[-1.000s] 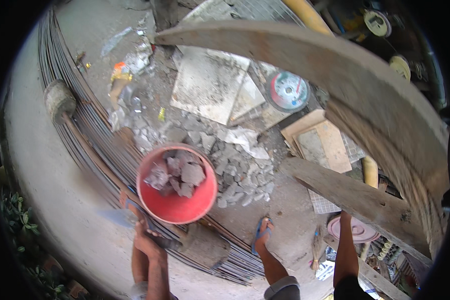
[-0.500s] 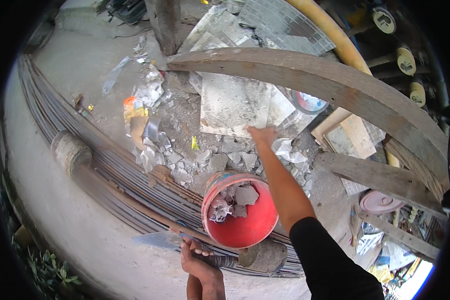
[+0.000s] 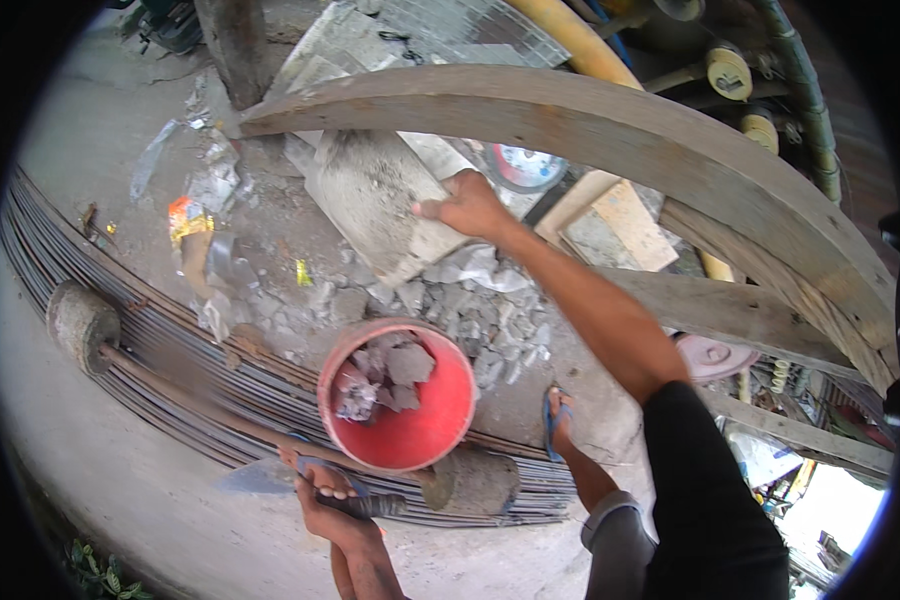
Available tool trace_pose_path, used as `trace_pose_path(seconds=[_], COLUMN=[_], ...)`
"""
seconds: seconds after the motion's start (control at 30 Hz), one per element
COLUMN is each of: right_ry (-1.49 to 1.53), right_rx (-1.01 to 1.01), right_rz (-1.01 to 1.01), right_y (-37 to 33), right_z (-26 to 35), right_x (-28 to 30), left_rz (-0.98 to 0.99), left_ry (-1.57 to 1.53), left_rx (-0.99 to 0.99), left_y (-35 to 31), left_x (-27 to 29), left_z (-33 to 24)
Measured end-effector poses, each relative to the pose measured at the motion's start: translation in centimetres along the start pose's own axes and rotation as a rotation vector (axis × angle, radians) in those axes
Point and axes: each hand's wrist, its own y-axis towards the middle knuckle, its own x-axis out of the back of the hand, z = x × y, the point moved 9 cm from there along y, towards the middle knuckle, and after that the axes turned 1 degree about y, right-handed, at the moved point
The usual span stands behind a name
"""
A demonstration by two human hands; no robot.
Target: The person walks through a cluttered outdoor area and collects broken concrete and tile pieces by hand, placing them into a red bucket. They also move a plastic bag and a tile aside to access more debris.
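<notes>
My right hand (image 3: pixel 470 207) grips the right edge of a dusty grey-white tile (image 3: pixel 370 185), its thumb on the top face. The tile lies at an angle, its near corner over broken rubble, with crumbs of debris on it. Low in the view, my left hand (image 3: pixel 330 505) is closed round the dark handle of a trowel (image 3: pixel 260 476), whose pointed blade extends to the left. Between the hands stands a red bucket (image 3: pixel 448 412) holding grey broken chunks (image 3: pixel 407 364) and crumpled clear plastic.
A long curved wooden beam (image 3: pixel 570 105) crosses beyond the tile. Bundled steel rods (image 3: pixel 180 345) run beneath a bar with concrete ends (image 3: pixel 85 325). Rubble (image 3: pixel 485 330) and plastic wrappers (image 3: pixel 195 235) litter the ground. A round tin (image 3: pixel 530 166) and more tiles (image 3: pixel 620 225) lie right of the hand.
My right hand has moved from the tile's near edge to its right edge, and the tile has turned and tilted. My left hand keeps the trowel; the whole view has shifted.
</notes>
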Motion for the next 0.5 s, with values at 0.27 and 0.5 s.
trace_pose_path(seconds=[0.27, 0.5], right_ry=[-0.397, -0.453], right_rx=[-0.210, -0.841], right_rz=[0.169, 0.276], right_y=[-31.3, -49.3], right_z=[-1.9, -15.9], right_x=[19.4, 36.0], left_rz=[0.049, -0.119], left_ry=[0.016, 0.112], left_rx=[-0.101, -0.141], left_y=[-0.8, -1.4], left_x=[0.7, 4.3], left_z=[2.7, 7.3])
